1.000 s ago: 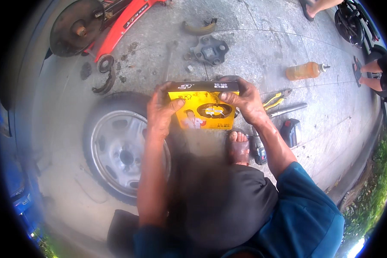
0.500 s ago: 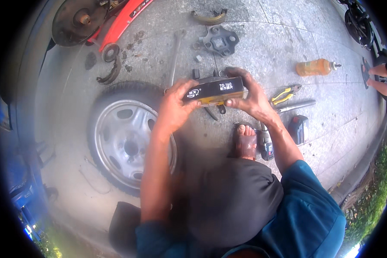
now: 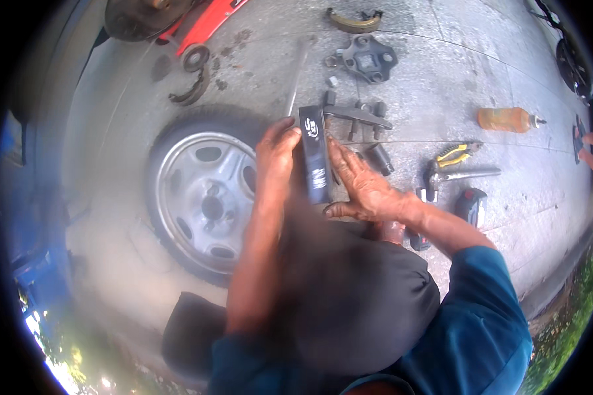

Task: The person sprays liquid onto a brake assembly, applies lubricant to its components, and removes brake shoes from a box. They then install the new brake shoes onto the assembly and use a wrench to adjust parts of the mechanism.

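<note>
A narrow black cardboard box [image 3: 315, 158] with white print stands lengthwise between my hands, its long side pointing away from me. My left hand [image 3: 278, 148] is closed on its left side, fingers bent near the far end. Along the right side my right hand [image 3: 369, 187] has its fingers stretched out, the tips at the box edge and the thumb spread toward the near end. A wheel with a silver rim [image 3: 207, 201] lies on the floor left of the box, partly behind my left forearm.
Right of the box lie a dark metal bar puller [image 3: 362, 117], a black socket [image 3: 379, 159], yellow-handled pliers [image 3: 456, 155], a battery pack [image 3: 471, 207] and an orange bottle [image 3: 505, 120]. Farther off are a dark metal bracket [image 3: 369, 59], brake shoes [image 3: 354, 22] and a red jack [image 3: 207, 26].
The box has turned from crosswise to lengthwise. My right hand has moved nearer to me and its fingers have straightened. The floor things have shifted right in view.
</note>
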{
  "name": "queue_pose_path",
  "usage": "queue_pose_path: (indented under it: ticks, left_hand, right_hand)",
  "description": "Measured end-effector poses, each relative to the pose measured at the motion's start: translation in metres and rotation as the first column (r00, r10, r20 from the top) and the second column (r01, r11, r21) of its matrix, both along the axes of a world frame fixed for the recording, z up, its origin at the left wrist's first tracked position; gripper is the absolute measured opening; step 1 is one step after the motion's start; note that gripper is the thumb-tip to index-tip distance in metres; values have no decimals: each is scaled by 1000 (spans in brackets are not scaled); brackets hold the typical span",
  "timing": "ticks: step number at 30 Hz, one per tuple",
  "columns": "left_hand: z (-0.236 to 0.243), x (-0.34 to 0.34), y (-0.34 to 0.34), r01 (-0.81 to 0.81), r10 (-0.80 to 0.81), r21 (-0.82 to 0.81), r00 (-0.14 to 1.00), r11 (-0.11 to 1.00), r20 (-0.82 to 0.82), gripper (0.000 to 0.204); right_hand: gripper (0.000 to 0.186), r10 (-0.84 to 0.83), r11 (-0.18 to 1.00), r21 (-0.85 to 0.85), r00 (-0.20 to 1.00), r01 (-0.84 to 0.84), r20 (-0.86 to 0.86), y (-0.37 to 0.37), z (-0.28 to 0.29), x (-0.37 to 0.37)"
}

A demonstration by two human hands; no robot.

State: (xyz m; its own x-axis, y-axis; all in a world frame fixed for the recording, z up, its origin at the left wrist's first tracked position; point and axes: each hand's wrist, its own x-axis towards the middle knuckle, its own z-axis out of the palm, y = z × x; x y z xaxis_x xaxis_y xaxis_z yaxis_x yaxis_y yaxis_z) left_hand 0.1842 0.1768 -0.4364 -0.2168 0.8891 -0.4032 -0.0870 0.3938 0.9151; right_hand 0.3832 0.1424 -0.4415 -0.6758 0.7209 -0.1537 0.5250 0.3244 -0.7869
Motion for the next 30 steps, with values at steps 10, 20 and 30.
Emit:
queue_pose_path:
  ticks: [10,20,30]
  left_hand:
    - [1,-54,-8,241,-234,-91,969,966,76,61]
    - [8,-36,-21,271,-265,-81,961,959,80,74]
    - [25,-36,-15,273,-280,-209,960,939,-6,72]
  right_hand:
    - [134,99,958,267,995,-99,16,41,-14,-52]
    - [125,-289,934,140,924,329,-249,18,-72,-57]
    - [89,-515,826,-325,851,460,-103,14,-11,-64]
